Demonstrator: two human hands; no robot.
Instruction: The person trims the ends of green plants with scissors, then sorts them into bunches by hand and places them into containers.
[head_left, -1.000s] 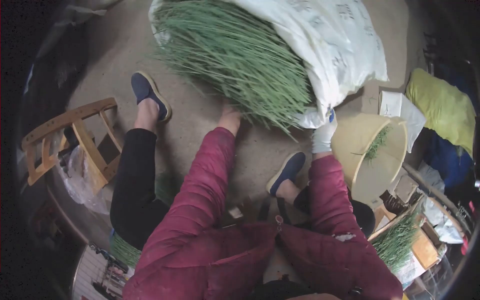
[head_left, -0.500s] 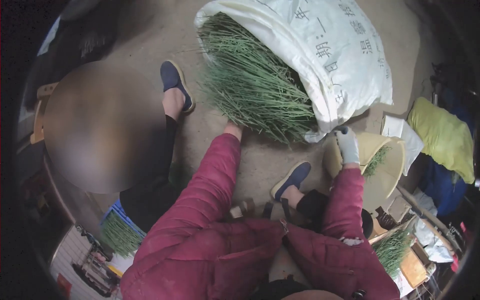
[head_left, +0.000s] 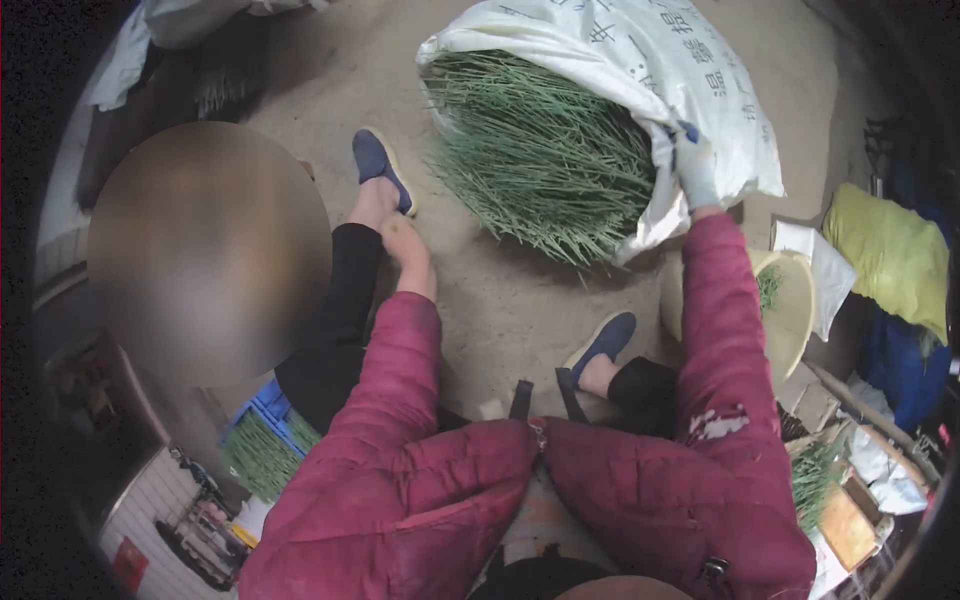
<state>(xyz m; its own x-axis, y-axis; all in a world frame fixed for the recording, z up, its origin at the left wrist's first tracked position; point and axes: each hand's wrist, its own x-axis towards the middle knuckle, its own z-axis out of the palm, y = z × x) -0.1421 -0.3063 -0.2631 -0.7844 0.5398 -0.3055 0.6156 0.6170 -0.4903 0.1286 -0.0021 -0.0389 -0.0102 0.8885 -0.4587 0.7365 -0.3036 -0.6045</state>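
A white woven sack point(head_left: 725, 110) with printed characters lies on the floor, its mouth facing left. Thin green stalks point(head_left: 545, 150) fill the opening and spill out in a thick bundle. My right hand point(head_left: 696, 170), in a pale glove with blue fingertips, grips the rim of the sack at its near right side. Bare and away from the stalks, my left hand point(head_left: 408, 248) is near my left ankle, beside a dark blue shoe point(head_left: 378, 160). Its fingers are not clearly visible.
A cream bucket point(head_left: 795, 310) with some stalks inside stands by my right arm. Behind it are a small white bag point(head_left: 812, 265) and a yellow-green sack point(head_left: 890, 255). A blue crate point(head_left: 268, 405) of stalks sits at left. A blurred round area covers the left side.
My left hand has come off the stalks and drawn back left toward my ankle. My right hand has moved up from beside the bucket onto the sack's rim.
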